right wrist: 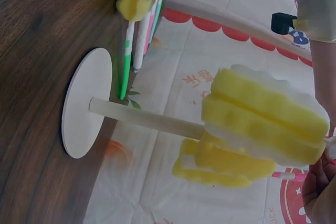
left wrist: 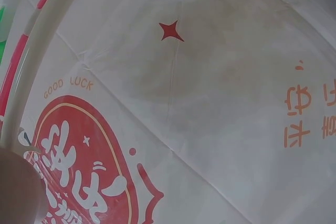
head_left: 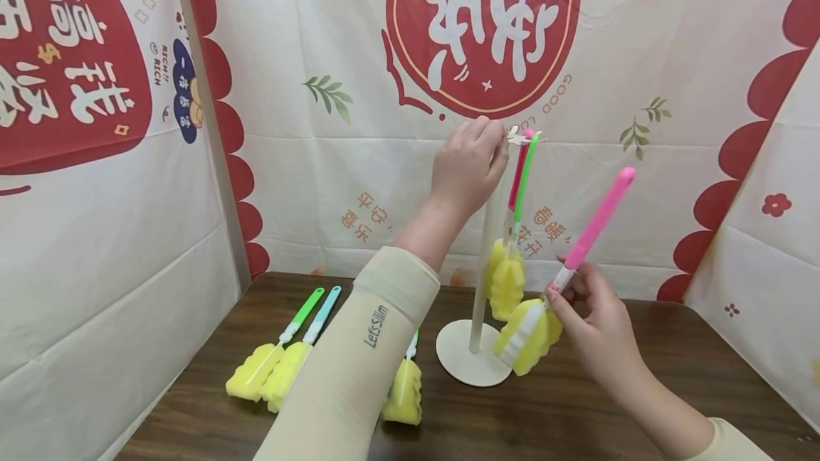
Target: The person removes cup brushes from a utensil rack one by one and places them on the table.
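Observation:
A white stand (head_left: pixel 482 276) with a round base (head_left: pixel 472 368) stands on the table. My left hand (head_left: pixel 468 162) grips it near the top, beside its white hooks (head_left: pixel 516 136). A sponge brush with a green handle (head_left: pixel 527 176) and one with a red-pink handle (head_left: pixel 517 175) hang there, yellow heads down. To their right my right hand (head_left: pixel 598 326) pinches the white neck of a pink-handled sponge brush (head_left: pixel 602 215). Its handle tilts up to the right, and its yellow-and-white head points down left, in front of the base. In the right wrist view that sponge head (right wrist: pixel 262 116) hides part of the pole.
On the brown table (head_left: pixel 211 418) left of the stand lie a green-handled sponge brush (head_left: pixel 256 372), a blue-handled one (head_left: pixel 323 311) and another green-handled one (head_left: pixel 405 393), partly behind my left sleeve. Printed cloth (head_left: pixel 333 191) hangs behind and at both sides.

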Demonstrator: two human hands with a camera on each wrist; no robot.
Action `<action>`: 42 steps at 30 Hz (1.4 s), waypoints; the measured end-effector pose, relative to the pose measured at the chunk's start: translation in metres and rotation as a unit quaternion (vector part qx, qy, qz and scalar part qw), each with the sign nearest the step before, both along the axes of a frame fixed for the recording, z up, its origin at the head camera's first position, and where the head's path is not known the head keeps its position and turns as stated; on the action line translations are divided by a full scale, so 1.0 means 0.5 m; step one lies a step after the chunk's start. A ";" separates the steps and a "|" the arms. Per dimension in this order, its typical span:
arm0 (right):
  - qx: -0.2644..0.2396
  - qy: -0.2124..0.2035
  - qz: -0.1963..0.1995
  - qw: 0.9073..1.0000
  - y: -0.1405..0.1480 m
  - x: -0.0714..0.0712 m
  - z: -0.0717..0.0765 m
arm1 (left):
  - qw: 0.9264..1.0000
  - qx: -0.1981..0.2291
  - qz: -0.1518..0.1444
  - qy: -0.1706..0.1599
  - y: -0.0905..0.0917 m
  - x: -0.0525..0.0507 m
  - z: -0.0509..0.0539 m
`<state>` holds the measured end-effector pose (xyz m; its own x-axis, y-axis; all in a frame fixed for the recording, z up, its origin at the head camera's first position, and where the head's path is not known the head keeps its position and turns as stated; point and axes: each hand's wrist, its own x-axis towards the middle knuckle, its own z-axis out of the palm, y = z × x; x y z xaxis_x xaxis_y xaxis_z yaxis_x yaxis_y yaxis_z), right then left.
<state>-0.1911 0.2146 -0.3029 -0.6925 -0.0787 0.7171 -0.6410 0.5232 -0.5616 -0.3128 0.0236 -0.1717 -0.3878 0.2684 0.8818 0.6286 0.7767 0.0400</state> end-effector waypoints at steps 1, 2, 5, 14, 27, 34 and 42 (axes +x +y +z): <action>0.005 0.000 -0.003 1.000 0.001 -0.001 0.000 | 1.000 0.000 0.000 -0.002 0.000 0.000 0.000; 0.011 -0.002 -0.006 1.000 0.003 -0.002 -0.001 | 1.000 -0.001 0.001 -0.004 0.000 0.001 0.000; 0.030 -0.016 -0.009 0.999 0.007 -0.005 -0.002 | 1.000 0.001 0.004 -0.008 0.001 0.000 -0.001; 0.060 -0.058 -0.026 0.996 0.018 -0.008 -0.012 | 1.000 0.003 0.002 -0.013 0.004 -0.004 -0.002; 0.113 -0.110 -0.060 0.986 0.037 -0.032 -0.021 | 1.000 0.010 0.000 -0.010 0.006 -0.003 -0.004; 0.137 -0.140 -0.069 0.978 0.040 -0.047 -0.028 | 1.000 0.009 0.002 -0.015 0.005 -0.001 -0.003; 0.155 -0.182 -0.078 0.968 0.045 -0.064 -0.040 | 1.000 0.011 0.002 -0.015 0.005 -0.001 -0.004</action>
<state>-0.2230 0.2371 -0.3229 -0.9152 -0.1263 0.3827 -0.3309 0.7773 -0.5350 -0.3131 0.0261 -0.1739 -0.4147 0.2481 0.8755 0.6243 0.7776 0.0754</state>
